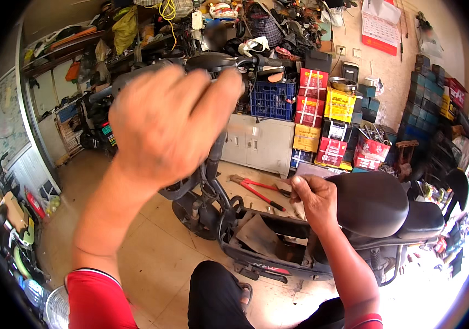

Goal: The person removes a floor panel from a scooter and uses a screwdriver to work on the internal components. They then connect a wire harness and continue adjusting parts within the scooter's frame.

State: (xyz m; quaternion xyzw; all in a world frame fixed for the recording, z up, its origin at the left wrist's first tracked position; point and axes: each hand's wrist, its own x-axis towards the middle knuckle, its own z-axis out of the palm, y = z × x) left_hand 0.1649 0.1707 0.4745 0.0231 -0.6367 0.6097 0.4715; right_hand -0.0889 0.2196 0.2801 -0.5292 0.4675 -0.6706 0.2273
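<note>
My left hand is raised in front of the handlebar of a black scooter, whose front column passes behind it. Its fingers look bent but are smeared by motion, and what lies under them is hidden. Beside the front of the black scooter seat, my right hand is closed, thumb against the fingers; anything pinched there is too small to name. Below it the scooter's floor compartment lies uncovered, with a loose greyish panel tilted inside. Red-handled bolt cutters rest on the floor beyond the scooter.
Stacked red and yellow boxes stand by the far wall, beside a white cabinet with a blue crate on top. Dark battery blocks are piled at right. A fan and a red extinguisher are at left.
</note>
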